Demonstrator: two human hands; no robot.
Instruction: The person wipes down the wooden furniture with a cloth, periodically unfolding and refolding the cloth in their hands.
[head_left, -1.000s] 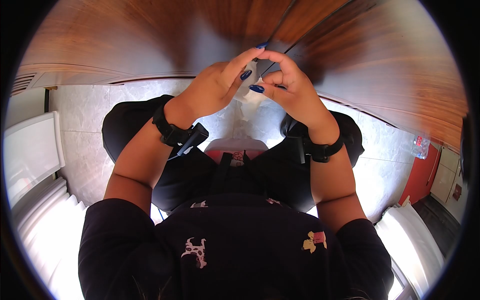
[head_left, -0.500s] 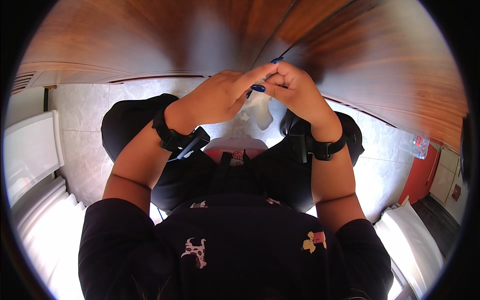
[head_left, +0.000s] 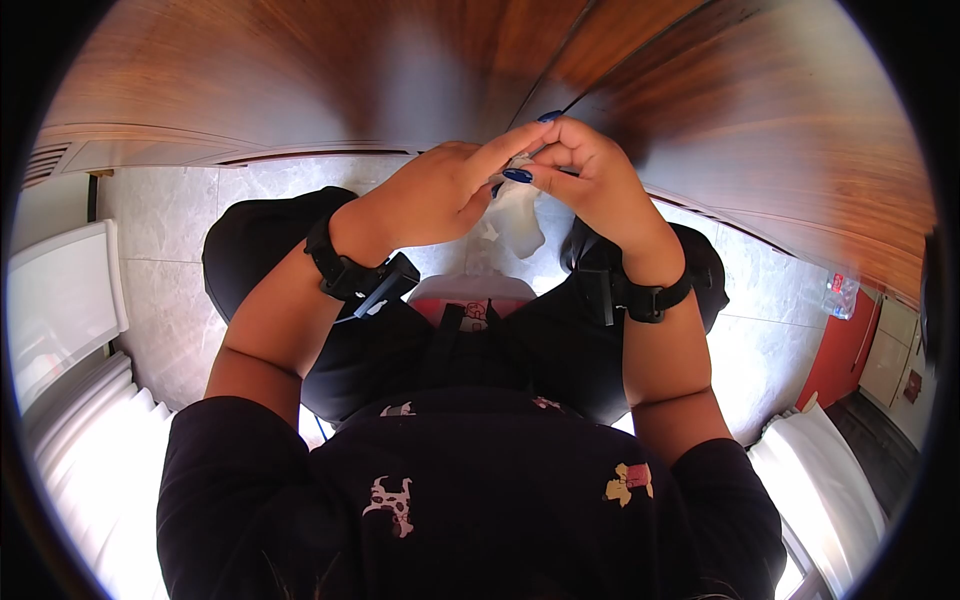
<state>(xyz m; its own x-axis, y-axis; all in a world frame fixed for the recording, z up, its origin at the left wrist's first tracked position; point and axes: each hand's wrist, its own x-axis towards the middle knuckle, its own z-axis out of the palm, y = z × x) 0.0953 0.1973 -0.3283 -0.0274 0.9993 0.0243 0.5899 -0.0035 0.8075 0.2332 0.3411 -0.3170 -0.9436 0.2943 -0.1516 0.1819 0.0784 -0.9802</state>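
Note:
A pale, translucent, soft piece of material [head_left: 520,222] hangs below my fingertips, in front of the wooden surface. My left hand [head_left: 430,195] reaches in from the left, its fingers bent around the top of the piece and its index fingertip against my right hand. My right hand [head_left: 590,180] has its thumb and fingers closed on the upper end of the piece. What lies between the fingertips is mostly hidden. Black straps with small devices are on both wrists.
A glossy brown wooden surface [head_left: 400,80] with dark seams spans the top. Below it is a grey marbled floor [head_left: 165,230]. My black-clad knees are on both sides, with a red and grey object [head_left: 475,290] between them. A clear bottle [head_left: 840,295] stands at the right.
Both hands have come closer together, with my left hand moved slightly right and down. The pale piece now hangs lower and further right. Since half a second ago little has moved.

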